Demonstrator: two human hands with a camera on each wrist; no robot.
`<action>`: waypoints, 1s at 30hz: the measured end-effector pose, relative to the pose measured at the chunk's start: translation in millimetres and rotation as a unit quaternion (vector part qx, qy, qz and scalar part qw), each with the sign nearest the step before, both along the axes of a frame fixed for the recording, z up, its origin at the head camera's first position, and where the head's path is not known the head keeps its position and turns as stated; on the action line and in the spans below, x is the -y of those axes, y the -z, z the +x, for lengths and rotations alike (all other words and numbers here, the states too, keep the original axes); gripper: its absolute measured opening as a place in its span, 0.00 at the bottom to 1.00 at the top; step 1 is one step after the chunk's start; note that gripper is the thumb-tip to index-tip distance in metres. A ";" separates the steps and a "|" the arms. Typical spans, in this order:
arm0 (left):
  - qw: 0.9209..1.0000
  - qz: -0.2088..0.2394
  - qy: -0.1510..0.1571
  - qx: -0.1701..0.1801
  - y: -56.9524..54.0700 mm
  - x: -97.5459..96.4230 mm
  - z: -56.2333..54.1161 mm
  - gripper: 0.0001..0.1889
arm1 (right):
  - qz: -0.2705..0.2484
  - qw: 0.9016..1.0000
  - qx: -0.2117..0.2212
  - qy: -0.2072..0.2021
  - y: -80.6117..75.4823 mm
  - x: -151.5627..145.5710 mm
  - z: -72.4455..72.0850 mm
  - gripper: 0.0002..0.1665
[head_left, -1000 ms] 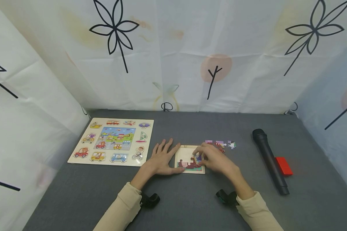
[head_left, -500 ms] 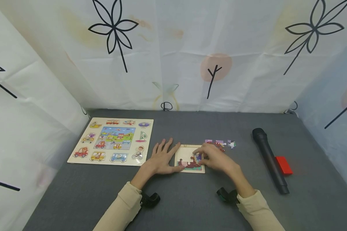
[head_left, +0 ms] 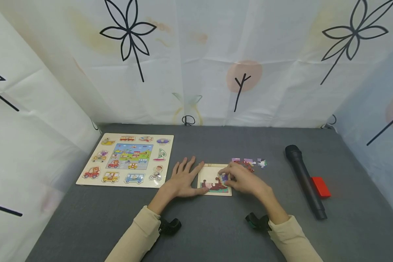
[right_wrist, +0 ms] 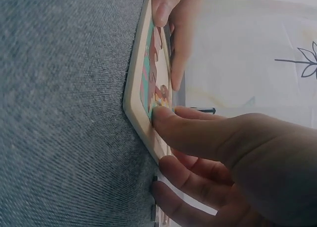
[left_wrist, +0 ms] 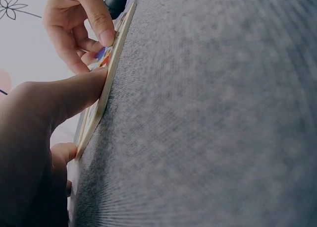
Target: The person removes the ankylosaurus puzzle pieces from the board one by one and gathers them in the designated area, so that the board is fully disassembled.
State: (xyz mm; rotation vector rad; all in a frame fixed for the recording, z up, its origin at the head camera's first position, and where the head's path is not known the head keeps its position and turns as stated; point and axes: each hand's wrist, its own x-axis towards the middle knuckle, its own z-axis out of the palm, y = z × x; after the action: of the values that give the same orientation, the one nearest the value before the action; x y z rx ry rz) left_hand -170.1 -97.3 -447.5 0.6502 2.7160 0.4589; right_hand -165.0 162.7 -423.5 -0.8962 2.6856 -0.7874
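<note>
Right hand (head_left: 244,179) pinches puzzle piece (head_left: 224,178) at tray (head_left: 211,172); left hand (head_left: 182,184), fingers apart, touches tray. Likely fitting; next: press flat.

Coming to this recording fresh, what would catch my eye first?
Probably the large board of vehicle pictures, on the left of the gray table. Then the black microphone beside a red block, on the right. Between them, the right grip pinches a puzzle piece at a wooden tray, whose left side the left grip touches.
</note>
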 end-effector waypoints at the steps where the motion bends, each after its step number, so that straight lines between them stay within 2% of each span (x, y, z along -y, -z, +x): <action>1: 1.000 0.001 0.000 0.000 0.1 0.0 -0.1 0.51 | 0.001 1.000 0.001 0.000 -0.1 0.2 0.0 0.20; 11: 1.000 0.001 0.000 0.005 0.6 0.1 -0.9 0.51 | 0.000 1.000 -0.011 0.003 2.1 -0.5 1.6 0.20; 20: 1.000 0.002 -0.003 0.005 2.2 0.2 -0.8 0.51 | -0.002 1.000 -0.006 0.001 2.8 0.4 1.0 0.21; 30: 1.000 0.001 -0.004 0.004 2.1 0.3 -1.0 0.51 | -0.003 1.000 -0.017 0.015 1.5 1.5 2.0 0.19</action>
State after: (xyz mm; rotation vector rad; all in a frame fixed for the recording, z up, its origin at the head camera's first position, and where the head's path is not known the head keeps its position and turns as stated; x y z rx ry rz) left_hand -171.1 -97.7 -449.6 0.6375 2.7110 0.4657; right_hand -163.0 161.2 -425.1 -0.8806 2.7343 -0.7946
